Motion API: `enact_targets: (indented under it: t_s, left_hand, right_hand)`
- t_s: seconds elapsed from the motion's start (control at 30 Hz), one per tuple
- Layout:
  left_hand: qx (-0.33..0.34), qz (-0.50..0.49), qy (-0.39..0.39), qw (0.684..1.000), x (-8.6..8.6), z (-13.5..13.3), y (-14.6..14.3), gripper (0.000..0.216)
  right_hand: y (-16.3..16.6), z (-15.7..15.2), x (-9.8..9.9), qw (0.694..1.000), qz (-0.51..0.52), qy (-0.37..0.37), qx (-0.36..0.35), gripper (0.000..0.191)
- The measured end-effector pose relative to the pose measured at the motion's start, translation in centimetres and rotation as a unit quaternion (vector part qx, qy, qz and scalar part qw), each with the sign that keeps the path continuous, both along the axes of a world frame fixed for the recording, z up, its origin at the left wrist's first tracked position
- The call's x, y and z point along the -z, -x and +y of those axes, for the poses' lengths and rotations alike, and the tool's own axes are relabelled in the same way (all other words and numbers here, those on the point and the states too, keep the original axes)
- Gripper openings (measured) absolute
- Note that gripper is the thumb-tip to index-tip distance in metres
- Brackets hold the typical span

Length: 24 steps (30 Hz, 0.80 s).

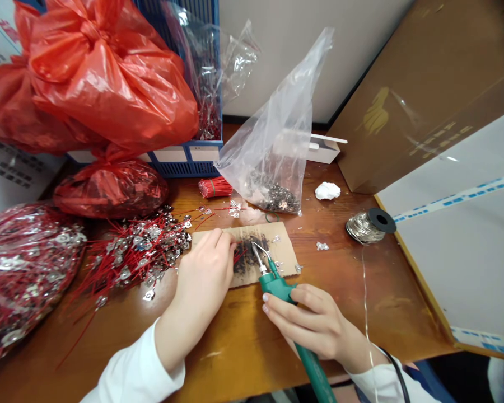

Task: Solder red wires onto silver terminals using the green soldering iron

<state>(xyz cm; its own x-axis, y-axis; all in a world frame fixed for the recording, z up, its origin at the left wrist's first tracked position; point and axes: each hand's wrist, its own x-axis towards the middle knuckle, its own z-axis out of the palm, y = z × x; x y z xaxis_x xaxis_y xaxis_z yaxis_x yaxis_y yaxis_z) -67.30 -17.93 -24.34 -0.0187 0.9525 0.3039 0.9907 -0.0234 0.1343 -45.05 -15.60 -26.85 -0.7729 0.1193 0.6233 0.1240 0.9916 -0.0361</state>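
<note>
My right hand (319, 322) is wrapped around a green soldering gun (279, 286), whose metal tip and thin feed tube point at the scorched middle of a cardboard piece (283, 238). My left hand (208, 263) is closed in a pinch over the cardboard's left part. A short red wire (238, 256) shows at its fingertips, close to the soldering tip; its far end is hard to make out against the black marks. Small metal tabs (276, 239) lie on the cardboard's right side. Left of my left hand spreads a pile of red wires with metal tabs (138, 252).
A spool of solder wire (367, 225) stands at right, its strand running down past my right wrist. Behind the cardboard are a clear bag of small dark parts (277, 145), a red wire bundle (215, 187) and white crumpled material (327, 191). Red bags (109, 84) and a blue crate (185, 159) fill the back left.
</note>
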Motion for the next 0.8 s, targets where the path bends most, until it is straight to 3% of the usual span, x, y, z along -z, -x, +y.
enact_targets:
  t_s: [0.8]
  left_hand:
    - [-0.017,0.006,0.018,1.0,-0.33,-0.09,0.06,0.014]
  right_hand:
    - [-0.23,0.05,0.38,1.0,-0.006,0.001,0.001,0.023]
